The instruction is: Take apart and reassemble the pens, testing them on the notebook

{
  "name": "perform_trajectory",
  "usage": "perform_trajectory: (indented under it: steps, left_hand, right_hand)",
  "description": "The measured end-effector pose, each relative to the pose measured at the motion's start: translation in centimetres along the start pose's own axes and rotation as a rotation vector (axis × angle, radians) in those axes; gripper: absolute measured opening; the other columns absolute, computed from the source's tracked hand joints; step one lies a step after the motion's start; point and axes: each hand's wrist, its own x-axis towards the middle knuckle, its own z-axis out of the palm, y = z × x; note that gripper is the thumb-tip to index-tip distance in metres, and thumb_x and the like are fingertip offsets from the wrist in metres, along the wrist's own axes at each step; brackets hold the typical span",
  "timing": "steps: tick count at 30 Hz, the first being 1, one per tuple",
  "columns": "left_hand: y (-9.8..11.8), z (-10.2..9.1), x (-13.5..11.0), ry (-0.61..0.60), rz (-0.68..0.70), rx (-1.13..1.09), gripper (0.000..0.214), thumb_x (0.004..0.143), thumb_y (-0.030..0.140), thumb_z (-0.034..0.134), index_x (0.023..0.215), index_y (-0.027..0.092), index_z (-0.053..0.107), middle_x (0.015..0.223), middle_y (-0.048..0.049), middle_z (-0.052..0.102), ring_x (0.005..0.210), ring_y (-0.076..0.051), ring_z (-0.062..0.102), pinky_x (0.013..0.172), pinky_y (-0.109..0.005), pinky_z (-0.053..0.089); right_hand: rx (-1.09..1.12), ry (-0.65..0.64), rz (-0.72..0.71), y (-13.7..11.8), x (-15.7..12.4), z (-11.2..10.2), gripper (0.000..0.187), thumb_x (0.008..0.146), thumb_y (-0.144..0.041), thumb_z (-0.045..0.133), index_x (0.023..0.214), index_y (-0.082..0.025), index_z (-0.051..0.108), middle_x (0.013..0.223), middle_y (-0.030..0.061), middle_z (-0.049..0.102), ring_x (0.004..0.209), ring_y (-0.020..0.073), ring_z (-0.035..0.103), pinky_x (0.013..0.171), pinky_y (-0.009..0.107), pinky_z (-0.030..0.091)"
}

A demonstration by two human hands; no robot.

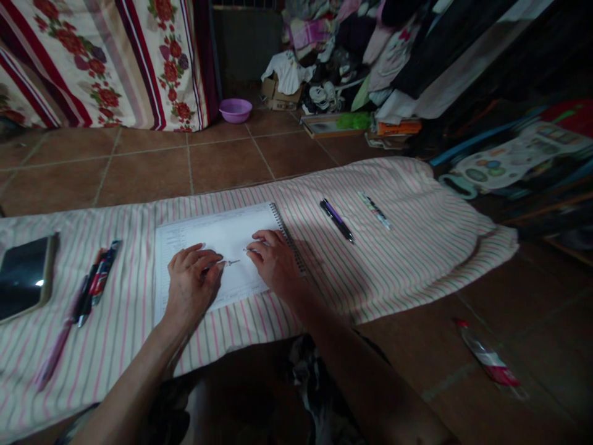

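A spiral notebook (204, 238) lies open on a pink-striped cloth (393, 247) spread on the tiled floor. My left hand (189, 281) rests on the page with its fingers pinched on a thin pen (228, 263) whose tip points right. My right hand (273, 259) sits on the page beside it, fingers curled and pinching a small pale piece, perhaps the pen's cap, too small to name. The two hands are a few centimetres apart.
A phone (23, 275) and several pens (90, 287) lie on the cloth at left. Two more pens (336, 219) (375, 210) lie at right. A tube (488, 358) lies on the floor. A purple bowl (235, 110), floral fabric and piled clothes stand behind.
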Motion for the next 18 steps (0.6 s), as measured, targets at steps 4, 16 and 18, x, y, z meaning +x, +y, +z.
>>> perform_trajectory:
  steps: [4,16,18]
  left_hand:
    - [-0.07,-0.28,-0.24,0.014,0.013,-0.013,0.018,0.082,0.033,0.055,0.085,0.02,0.067,0.09,-0.0047,0.069,0.107,-0.027,0.054,0.093,-0.047,0.036]
    - [-0.97,-0.41,-0.85,0.014,0.062,-0.054,0.017,0.081,0.033,0.056,0.088,0.021,0.065,0.092,-0.0052,0.068,0.107,-0.026,0.053,0.091,-0.046,0.04]
    - [-0.95,-0.47,-0.91,0.01,0.055,-0.061,0.017,0.081,0.032,0.055,0.089,0.021,0.065,0.093,-0.0059,0.066,0.104,-0.026,0.053,0.09,-0.046,0.041]
  right_hand:
    - [0.004,-0.001,-0.006,0.04,0.03,0.0,0.012,0.082,-0.023,0.058,0.088,-0.019,0.067,0.103,0.0061,0.059,0.098,0.0206,0.048,0.087,0.034,0.044]
    - [0.125,0.155,-0.019,0.8,0.4,-0.03,0.014,0.081,-0.016,0.057,0.091,-0.018,0.067,0.096,0.0065,0.062,0.093,0.0181,0.054,0.088,0.032,0.045]
    - [0.134,0.18,-0.012,0.92,0.48,-0.12,0.016,0.081,-0.014,0.056,0.092,-0.017,0.066,0.094,0.0068,0.063,0.091,0.0183,0.055,0.087,0.033,0.045]
